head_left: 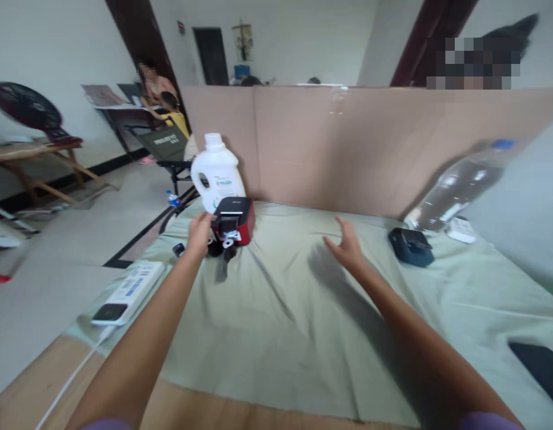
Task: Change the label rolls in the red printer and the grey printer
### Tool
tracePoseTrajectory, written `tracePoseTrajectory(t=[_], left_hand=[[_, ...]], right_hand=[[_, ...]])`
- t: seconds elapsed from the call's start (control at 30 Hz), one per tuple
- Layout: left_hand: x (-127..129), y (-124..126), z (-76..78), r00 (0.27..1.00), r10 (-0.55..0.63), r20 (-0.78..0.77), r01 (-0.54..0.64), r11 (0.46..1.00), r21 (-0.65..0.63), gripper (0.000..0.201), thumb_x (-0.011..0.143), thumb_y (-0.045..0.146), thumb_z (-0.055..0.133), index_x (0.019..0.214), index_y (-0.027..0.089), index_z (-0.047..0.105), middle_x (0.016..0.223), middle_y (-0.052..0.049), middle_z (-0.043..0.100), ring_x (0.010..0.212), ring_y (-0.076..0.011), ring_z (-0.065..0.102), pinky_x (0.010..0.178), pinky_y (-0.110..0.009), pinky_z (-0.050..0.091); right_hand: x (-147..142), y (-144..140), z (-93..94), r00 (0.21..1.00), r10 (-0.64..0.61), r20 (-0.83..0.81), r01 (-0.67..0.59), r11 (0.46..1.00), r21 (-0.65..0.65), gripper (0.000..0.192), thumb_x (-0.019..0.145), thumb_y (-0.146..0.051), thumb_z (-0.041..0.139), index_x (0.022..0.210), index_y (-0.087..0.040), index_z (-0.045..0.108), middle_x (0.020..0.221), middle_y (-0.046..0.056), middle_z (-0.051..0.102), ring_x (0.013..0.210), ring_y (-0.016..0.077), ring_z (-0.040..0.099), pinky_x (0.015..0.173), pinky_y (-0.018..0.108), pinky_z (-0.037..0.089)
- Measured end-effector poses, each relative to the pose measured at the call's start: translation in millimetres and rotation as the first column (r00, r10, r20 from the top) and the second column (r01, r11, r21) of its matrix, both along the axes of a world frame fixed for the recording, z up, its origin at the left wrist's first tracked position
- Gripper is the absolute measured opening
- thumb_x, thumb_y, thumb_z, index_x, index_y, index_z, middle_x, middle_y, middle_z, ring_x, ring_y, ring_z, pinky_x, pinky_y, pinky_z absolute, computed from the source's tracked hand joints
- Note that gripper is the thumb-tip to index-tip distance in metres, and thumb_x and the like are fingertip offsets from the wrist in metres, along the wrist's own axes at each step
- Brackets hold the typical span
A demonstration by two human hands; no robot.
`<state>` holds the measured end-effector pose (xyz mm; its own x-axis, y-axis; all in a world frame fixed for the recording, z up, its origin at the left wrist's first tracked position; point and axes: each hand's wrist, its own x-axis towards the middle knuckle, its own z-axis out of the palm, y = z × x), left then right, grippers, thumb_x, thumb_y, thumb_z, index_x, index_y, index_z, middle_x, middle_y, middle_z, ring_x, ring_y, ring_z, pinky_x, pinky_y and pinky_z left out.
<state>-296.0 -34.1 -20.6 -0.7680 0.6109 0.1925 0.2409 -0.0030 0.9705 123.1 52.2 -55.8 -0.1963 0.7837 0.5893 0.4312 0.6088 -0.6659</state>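
Observation:
My left hand (201, 234) is at the left side of a small boxy red and black device (244, 222), and its fingertips appear to touch the casing. Blur and the casing keep me from telling how its fingers are set. At the device's front are white ring-shaped parts (227, 243), and a dark strip (223, 267) lies on the cloth before it. My right hand (347, 246) hovers over the green cloth (267, 334), thumb and fingers apart, holding nothing.
Behind the device stands a white jug (220, 173), against a cardboard panel (298, 149). A power strip (135, 289) lies left. To the right are a dark box (411, 246), a leaning clear plastic bottle (460, 185) and a dark flat object (538, 367). People are visible beyond.

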Motion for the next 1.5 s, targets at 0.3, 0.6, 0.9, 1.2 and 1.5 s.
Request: tracePoseTrajectory(t=[0.3, 0.6, 0.9, 1.2, 1.5], left_hand=[[146, 8, -10.3, 0.943, -0.113, -0.314, 0.244, 0.876, 0.416, 0.035, 0.087, 0.017, 0.056, 0.121, 0.021, 0.059, 0.14, -0.007, 0.061, 0.144, -0.0212, 0.046, 0.123, -0.036, 0.034], [288, -15, -39.8, 0.687, -0.703, -0.184, 0.699, 0.709, -0.095, 0.04, 0.091, 0.02, 0.058, 0.13, 0.017, 0.065, 0.129, -0.012, 0.071, 0.124, -0.0235, 0.065, 0.106, -0.034, 0.051], [280, -37, -40.7, 0.603, -0.718, -0.347, 0.602, 0.695, -0.392, 0.041, 0.099, 0.026, 0.045, 0.133, 0.025, 0.067, 0.142, -0.004, 0.062, 0.143, -0.0229, 0.049, 0.125, -0.043, 0.026], [275, -38, -40.9, 0.404, -0.751, -0.522, 0.503, 0.659, -0.559, 0.048, 0.096, 0.024, 0.036, 0.132, 0.028, 0.068, 0.145, -0.005, 0.061, 0.151, -0.0252, 0.035, 0.127, -0.06, 0.003], [269, -22, -58.2, 0.556, -0.753, -0.352, 0.568, 0.653, -0.5, 0.045, 0.096, 0.038, 0.04, 0.132, 0.029, 0.067, 0.141, -0.004, 0.065, 0.141, -0.0281, 0.049, 0.126, -0.061, 0.002]], right_hand=[[197, 9, 13.2, 0.64, -0.605, 0.474, 0.762, 0.581, -0.286, 0.116, 0.066, -0.054, 0.077, 0.157, -0.006, 0.024, 0.143, 0.03, 0.047, 0.135, 0.0469, 0.043, 0.109, 0.059, 0.037], [90, -64, 21.8, 0.829, -0.461, 0.317, 0.522, 0.842, -0.138, 0.11, 0.062, -0.055, 0.077, 0.153, -0.009, 0.035, 0.121, 0.019, 0.058, 0.115, 0.0369, 0.056, 0.1, 0.046, 0.046], [17, -144, 16.1, 0.862, -0.37, 0.348, 0.446, 0.878, -0.172, 0.107, 0.067, -0.057, 0.076, 0.153, -0.008, 0.036, 0.117, 0.02, 0.054, 0.116, 0.0396, 0.054, 0.101, 0.049, 0.044], [9, -159, 9.2, 0.801, -0.373, 0.468, 0.494, 0.854, -0.165, 0.117, 0.07, -0.058, 0.076, 0.159, -0.007, 0.021, 0.128, 0.025, 0.052, 0.119, 0.0424, 0.054, 0.097, 0.049, 0.047], [35, -136, 25.0, 0.879, -0.18, 0.442, 0.36, 0.858, -0.366, 0.111, 0.08, -0.083, 0.052, 0.163, -0.017, 0.021, 0.144, 0.026, 0.051, 0.127, 0.0433, 0.057, 0.103, 0.051, 0.044]])
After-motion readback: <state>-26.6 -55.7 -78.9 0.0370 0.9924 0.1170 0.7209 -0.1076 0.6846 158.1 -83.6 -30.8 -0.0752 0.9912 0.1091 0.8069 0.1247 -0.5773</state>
